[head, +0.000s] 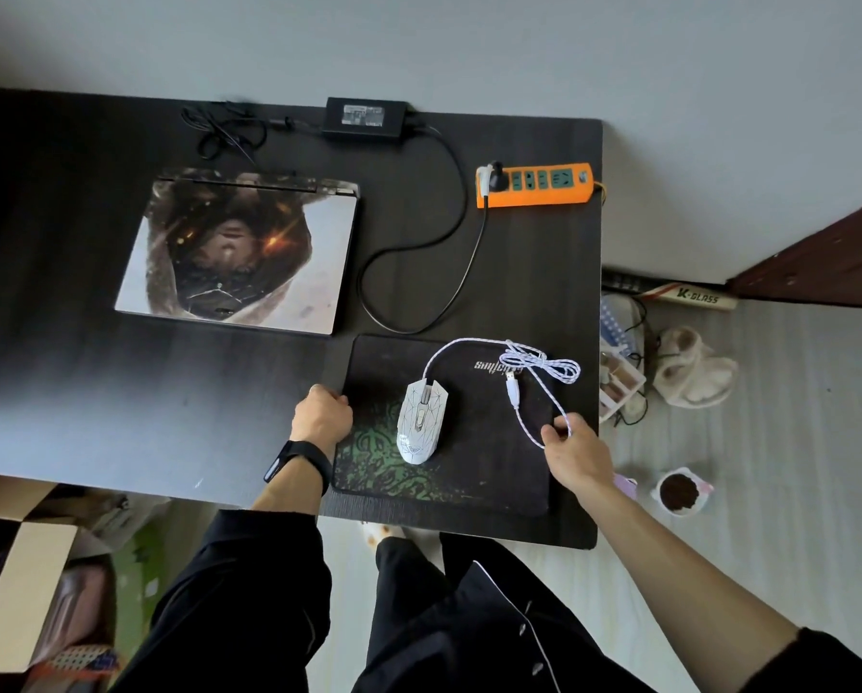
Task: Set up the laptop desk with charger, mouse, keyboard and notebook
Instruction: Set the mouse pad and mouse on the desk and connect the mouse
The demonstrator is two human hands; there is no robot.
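Cable first: your right hand (576, 450) pinches the mouse cable (534, 357) between thumb and fingers at the 3 o'clock edge of the mouse pad (479, 472), likely to free the loose coil and its USB plug (512, 392) for the laptop (239, 252). Your left hand (321, 415) curls its fingers on the pad's 9 o'clock edge, seemingly steadying it. The mouse (421, 422) sits on the pad. The laptop lies closed at its 10 o'clock, and the charger (366, 117) is at 12, plugged into the power strip (534, 185).

White corded mouse (421, 422) atop mousepad (489, 452)
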